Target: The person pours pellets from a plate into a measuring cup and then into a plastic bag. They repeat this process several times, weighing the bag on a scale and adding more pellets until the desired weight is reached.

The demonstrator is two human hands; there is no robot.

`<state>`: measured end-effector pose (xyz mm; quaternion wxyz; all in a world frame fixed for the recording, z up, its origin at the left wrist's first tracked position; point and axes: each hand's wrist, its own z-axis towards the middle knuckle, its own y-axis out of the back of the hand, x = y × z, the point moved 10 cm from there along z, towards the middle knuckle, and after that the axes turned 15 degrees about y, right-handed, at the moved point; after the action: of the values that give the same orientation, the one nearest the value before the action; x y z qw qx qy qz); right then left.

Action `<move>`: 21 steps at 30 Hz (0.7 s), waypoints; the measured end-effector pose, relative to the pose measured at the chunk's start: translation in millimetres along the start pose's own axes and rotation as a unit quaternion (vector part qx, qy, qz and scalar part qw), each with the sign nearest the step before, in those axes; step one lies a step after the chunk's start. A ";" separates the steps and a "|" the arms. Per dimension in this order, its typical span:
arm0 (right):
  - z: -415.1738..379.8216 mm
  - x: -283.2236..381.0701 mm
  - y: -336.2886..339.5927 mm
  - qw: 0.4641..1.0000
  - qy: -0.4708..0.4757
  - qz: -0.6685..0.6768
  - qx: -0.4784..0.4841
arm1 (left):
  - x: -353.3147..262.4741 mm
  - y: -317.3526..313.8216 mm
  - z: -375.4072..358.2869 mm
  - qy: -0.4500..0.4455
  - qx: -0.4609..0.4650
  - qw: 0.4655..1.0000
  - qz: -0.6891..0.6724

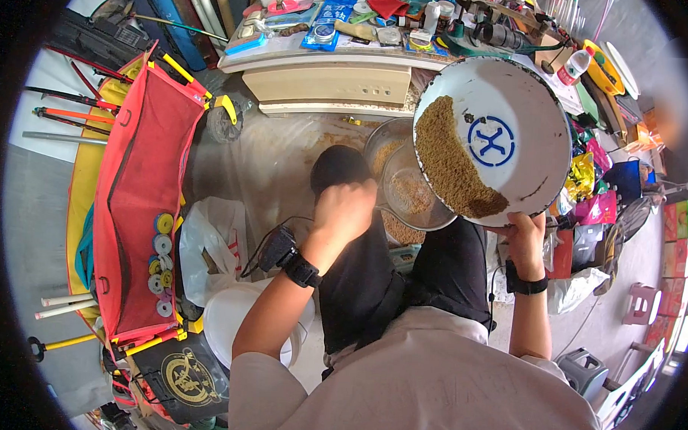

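Observation:
My right hand grips the lower rim of a white enamel basin with a blue mark inside and chipped dark edges. The basin is tilted, and brown granular material lies along its left side. My left hand is closed at the left edge of a round sieve-like bowl, its fingertips partly hidden. Some brown grains show inside this bowl, which sits beside and partly under the basin. Behind it, a larger round metal bowl also holds brown grains. More grains lie below, between my knees.
A cluttered workbench spans the back, with packets, jars and tools on it. On the left stands a red fabric case with several spools. A white bucket and plastic bag sit by my left leg. Colourful packets crowd the right.

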<state>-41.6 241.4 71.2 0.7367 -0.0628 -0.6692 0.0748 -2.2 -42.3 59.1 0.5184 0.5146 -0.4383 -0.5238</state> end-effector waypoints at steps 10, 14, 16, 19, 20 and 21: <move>2.0 5.9 -1.0 1.000 0.017 -0.001 0.006 | -0.2 -0.5 0.3 0.000 0.006 1.000 -0.011; 2.7 6.3 -1.1 0.999 0.008 -0.024 0.021 | -0.2 -1.7 1.3 0.002 0.010 1.000 -0.014; 2.3 5.8 -0.4 0.999 0.008 -0.029 0.020 | 0.2 -2.4 1.2 0.002 0.010 1.000 -0.012; 2.8 5.6 3.0 0.999 0.014 -0.034 0.009 | -0.4 -1.8 1.4 0.002 0.011 1.000 -0.010; 3.2 5.6 3.3 0.999 0.017 -0.034 0.012 | -0.6 -1.5 1.5 0.002 0.011 1.000 -0.011; 3.7 6.1 3.2 0.999 0.019 -0.034 0.015 | -0.8 -1.2 1.7 0.002 0.011 1.000 -0.011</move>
<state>-44.7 245.7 76.9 0.7523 -0.0300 -0.6555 0.0586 -4.0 -41.5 58.2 0.5077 0.5264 -0.4373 -0.5233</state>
